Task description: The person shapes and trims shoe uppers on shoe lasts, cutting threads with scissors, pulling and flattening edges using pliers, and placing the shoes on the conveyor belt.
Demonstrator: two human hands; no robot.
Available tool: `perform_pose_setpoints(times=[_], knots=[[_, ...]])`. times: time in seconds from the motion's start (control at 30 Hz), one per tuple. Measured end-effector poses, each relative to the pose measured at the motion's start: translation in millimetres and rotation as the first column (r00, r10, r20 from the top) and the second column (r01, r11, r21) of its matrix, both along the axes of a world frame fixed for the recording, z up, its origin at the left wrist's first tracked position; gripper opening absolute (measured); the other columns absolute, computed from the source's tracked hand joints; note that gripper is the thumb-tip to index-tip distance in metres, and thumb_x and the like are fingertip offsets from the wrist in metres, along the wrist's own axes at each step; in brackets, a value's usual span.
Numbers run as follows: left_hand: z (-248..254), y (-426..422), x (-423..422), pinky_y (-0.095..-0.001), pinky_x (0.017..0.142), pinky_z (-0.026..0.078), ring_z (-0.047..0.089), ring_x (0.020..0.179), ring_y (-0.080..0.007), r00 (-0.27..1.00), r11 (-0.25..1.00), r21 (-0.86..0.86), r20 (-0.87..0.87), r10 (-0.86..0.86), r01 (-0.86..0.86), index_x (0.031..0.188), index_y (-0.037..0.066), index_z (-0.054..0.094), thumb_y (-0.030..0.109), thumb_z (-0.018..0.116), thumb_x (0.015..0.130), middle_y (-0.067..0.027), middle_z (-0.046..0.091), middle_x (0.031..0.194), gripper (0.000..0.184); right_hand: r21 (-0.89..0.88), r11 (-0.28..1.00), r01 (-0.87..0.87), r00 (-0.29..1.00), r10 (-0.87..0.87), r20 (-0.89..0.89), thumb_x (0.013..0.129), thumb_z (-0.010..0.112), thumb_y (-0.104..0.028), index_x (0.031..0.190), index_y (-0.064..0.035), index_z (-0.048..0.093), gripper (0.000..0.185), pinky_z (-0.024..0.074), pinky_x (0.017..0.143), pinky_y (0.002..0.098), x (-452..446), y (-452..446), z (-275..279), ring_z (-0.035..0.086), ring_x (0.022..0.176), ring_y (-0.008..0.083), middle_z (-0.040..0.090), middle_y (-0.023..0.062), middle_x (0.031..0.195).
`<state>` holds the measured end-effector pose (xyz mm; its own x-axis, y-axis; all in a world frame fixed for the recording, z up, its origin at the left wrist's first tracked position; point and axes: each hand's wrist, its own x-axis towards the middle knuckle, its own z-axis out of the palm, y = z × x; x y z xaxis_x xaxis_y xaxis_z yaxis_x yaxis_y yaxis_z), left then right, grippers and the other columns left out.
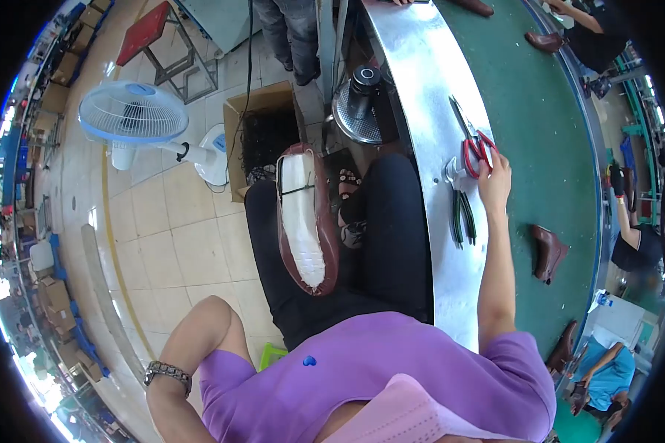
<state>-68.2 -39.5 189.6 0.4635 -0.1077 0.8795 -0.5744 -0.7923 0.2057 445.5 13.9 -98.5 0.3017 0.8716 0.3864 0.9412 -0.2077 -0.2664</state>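
Note:
My right hand (496,179) is at the metal bench (421,66), its fingers closed on the red handles of the scissors (471,138), whose blades point away from me. Beside them on the bench lie green-handled pliers (462,214). A brown shoe upper (326,244) rests sole side up on my lap, with a white insole (300,214) showing and a dark band across it. My left forearm, with a metal watch on the wrist, runs out at the bottom left; the left hand is out of frame.
A blue-white fan (134,114), an open cardboard box (236,144) and a red stool (142,31) stand ahead on the left. Brown shoes, one of them a boot (549,253), lie on the green surface (510,81) at right. Other people are at the far right and top.

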Motion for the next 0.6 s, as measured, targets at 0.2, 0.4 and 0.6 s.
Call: perform_pose_setpoints(times=[0.2,0.4,0.6], knots=[[15,-18,15,-0.0471,0.101,0.045,0.056,0.11,-0.0219,0.966,0.964,0.133,-0.15,-0.212,0.232,0.106,0.006,0.061,0.016,0.051,0.09,-0.0078,0.06,0.11,0.022,-0.384,0.923,0.028,0.997,-0.051,-0.052,0.088,0.064,-0.023,0.117,0.0008,0.061,0.038,0.0496,0.088,0.0465,12,19,12,0.062,0.095,0.0413,0.063,0.0231,0.109],[11,-42,2,-0.0485,0.099,0.046,0.057,0.105,-0.0208,0.941,0.936,0.154,-0.177,-0.289,0.317,0.1,0.01,0.062,0.017,0.046,0.093,-0.0043,0.06,0.104,0.019,-0.191,0.96,-0.206,0.162,-0.159,-0.974,0.095,0.061,-0.025,0.097,0.0036,0.062,0.028,0.0419,0.06,0.0252,-26,1,63,0.052,0.064,0.0118,0.058,0.0044,0.075],[-12,-76,-33,-0.0489,0.102,0.048,0.06,0.107,-0.0277,0.94,0.93,0.142,-0.096,-0.328,0.339,0.101,0.002,0.064,0.006,0.05,0.089,-0.0117,0.062,0.111,0.019,-0.15,0.626,-0.765,-0.035,-0.273,-0.961,0.064,0.068,-0.079,0.121,0.0033,0.053,0.102,0.0307,0.05,0.0204,-155,-72,149,0.043,0.06,0.0036,0.047,-0.0045,0.078]])
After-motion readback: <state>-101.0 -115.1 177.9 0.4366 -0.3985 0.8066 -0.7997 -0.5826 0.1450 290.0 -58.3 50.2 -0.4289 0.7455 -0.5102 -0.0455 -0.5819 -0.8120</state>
